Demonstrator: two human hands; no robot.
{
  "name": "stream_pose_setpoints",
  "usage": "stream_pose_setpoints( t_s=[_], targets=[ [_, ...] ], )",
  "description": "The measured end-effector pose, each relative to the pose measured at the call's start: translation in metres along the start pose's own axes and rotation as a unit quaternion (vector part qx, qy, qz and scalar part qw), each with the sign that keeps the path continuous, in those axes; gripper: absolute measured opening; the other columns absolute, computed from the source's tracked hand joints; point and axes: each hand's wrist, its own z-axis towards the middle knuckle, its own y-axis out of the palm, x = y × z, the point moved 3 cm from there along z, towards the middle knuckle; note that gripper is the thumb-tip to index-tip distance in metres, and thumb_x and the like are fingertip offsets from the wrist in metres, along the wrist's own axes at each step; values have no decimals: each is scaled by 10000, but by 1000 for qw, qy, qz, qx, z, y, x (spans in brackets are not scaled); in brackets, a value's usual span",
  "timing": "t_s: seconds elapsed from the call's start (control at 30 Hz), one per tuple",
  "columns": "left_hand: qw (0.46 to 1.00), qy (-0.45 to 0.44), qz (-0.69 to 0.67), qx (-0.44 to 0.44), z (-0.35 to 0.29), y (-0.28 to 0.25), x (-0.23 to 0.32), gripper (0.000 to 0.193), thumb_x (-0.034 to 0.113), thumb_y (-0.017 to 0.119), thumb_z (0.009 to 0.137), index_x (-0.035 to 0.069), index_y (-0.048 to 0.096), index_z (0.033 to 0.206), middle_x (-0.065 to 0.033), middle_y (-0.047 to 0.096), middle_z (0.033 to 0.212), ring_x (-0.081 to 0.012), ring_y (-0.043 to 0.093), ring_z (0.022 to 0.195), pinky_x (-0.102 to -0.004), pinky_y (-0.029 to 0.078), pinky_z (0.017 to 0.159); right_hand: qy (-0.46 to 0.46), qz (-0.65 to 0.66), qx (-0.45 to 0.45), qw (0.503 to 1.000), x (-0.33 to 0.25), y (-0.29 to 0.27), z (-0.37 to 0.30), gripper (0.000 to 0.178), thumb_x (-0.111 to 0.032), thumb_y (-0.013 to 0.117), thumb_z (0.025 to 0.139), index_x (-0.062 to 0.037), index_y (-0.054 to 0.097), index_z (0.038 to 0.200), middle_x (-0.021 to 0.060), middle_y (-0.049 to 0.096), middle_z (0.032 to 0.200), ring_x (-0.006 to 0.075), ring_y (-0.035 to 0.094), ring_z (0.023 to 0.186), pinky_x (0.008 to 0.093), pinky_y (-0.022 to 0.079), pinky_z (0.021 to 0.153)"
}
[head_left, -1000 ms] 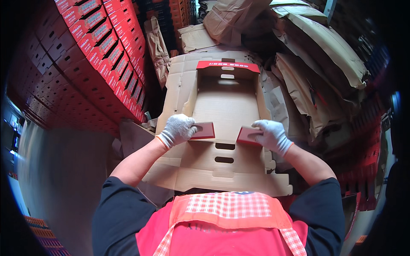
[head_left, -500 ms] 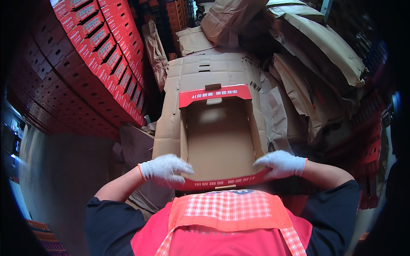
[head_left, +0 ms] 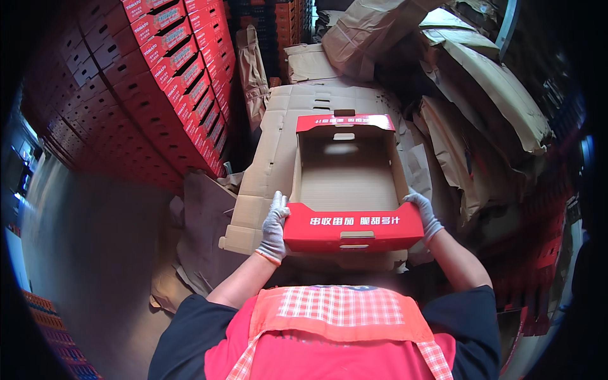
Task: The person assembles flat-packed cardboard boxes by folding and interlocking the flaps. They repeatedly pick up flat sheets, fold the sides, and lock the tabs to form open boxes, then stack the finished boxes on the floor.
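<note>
A red open-topped cardboard box [head_left: 351, 235] stands folded up in front of me, its brown inside showing with nothing in it. White knitted gloves cover both hands. My left hand [head_left: 273, 229] grips the box's near left corner, its fingers along the side wall. At the near right corner, my right hand [head_left: 425, 214] holds the opposite side, with part of its fingers hidden by the wall. Beneath the box lies a stack of flat brown cardboard sheets [head_left: 272, 152]. Both end walls have a slot handle with a folded brown flap.
Tall stacks of red boxes [head_left: 171, 69] rise at the left. Brown paper-wrapped bundles [head_left: 500, 88] lean at the right, and a crumpled paper wrap [head_left: 373, 31] lies at the back. Bare floor [head_left: 107, 234] shows at the left, with orange crates [head_left: 44, 310] at the lower left.
The near end wall, earlier tilted toward me, now stands upright with its red face showing. Both hands have moved from its top edge to the box's sides. The box sits further right in view.
</note>
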Motion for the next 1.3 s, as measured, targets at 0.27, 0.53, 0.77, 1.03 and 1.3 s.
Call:
stream_pose_setpoints(
  t_s=[0.27,0.53,0.77,1.03,1.3],
  targets=[
    [925,-345,-158,3,-17,51,-111,239,189,483,896,70,604,1063,-164,639,1156,-346,617,1076,-546,452,1024,-285,-556,-49,779,-188,192,-93,726,-125,649,681,-22,475,1379,249,541,1291,371,598,1115,410,482,963],
    [847,180,433,-250,-74,83,-17,482,365,650,875,19,610,1207,-192,631,1188,-328,641,1053,-511,517,887,-516,-551,-137,641,-141,256,-61,399,-244,710,807,-61,613,1147,179,671,1057,365,667,953,396,533,835],
    [460,402,770,-185,-32,219,125,1004,777,716,562,-30,637,1153,-233,617,1150,-369,586,1062,-541,386,1006,-405,-580,31,706,-155,218,-35,384,-295,708,854,-60,566,1122,191,673,996,356,677,900,416,523,825],
    [469,394,739,-279,-6,227,121,901,801,715,565,11,620,987,-192,627,922,-347,614,901,-443,456,835,-409,-632,-9,658,-186,186,-62,202,-208,656,917,-13,664,973,164,689,749,342,693,693,396,546,631],
    [514,435,702,-233,-16,217,120,833,745,719,528,6,626,900,-159,608,855,-302,585,839,-408,426,821,-520,-759,-86,383,-170,229,-38,260,-220,580,907,-40,597,721,177,662,737,351,656,663,443,519,623]
  ],
)
